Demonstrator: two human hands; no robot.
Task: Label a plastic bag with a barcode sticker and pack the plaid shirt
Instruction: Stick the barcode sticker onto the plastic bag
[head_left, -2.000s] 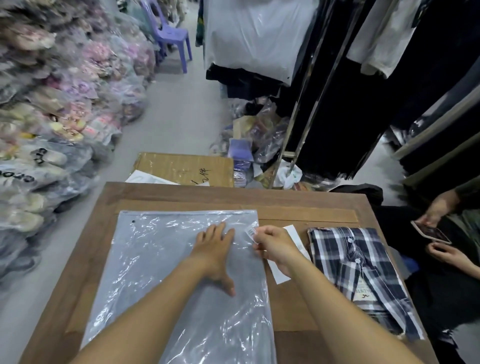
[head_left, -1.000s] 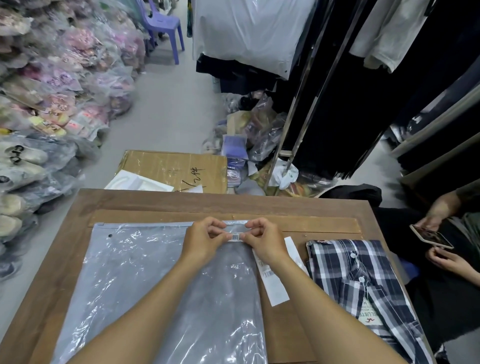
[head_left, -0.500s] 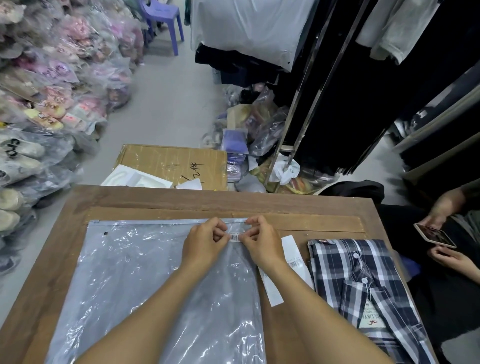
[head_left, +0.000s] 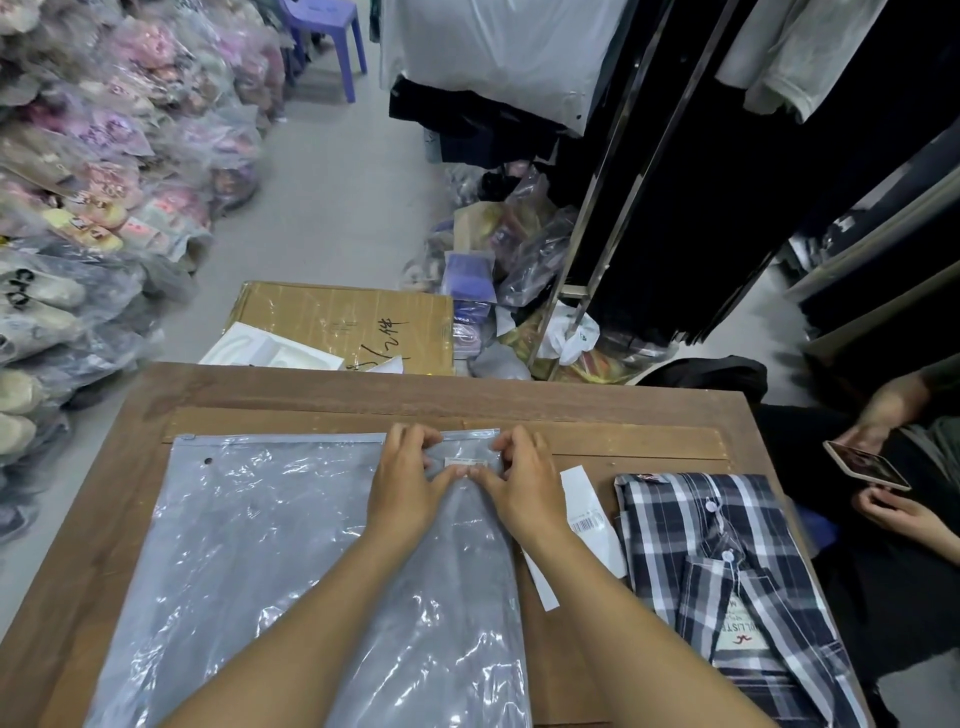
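A grey translucent plastic bag (head_left: 249, 545) lies flat on the wooden table (head_left: 130, 467). A small white barcode sticker (head_left: 467, 461) lies on the bag near its top right corner. My left hand (head_left: 405, 483) and my right hand (head_left: 519, 483) frame the sticker, thumbs pressing just below it and fingertips at its two ends. A folded navy-and-white plaid shirt (head_left: 727, 582) with a paper tag rests at the table's right side. White sticker backing strips (head_left: 587, 514) lie between bag and shirt.
Another person's hands hold a phone (head_left: 865, 465) at the right, beside the table. A cardboard box (head_left: 348, 325) sits on the floor beyond the table's far edge. Bagged goods pile up on the left; a garment rack (head_left: 597, 218) stands beyond at the right.
My right hand carried the sticker to the bag's top corner, my left hand joined it, and both now press it flat on the bag with thumbs below it.
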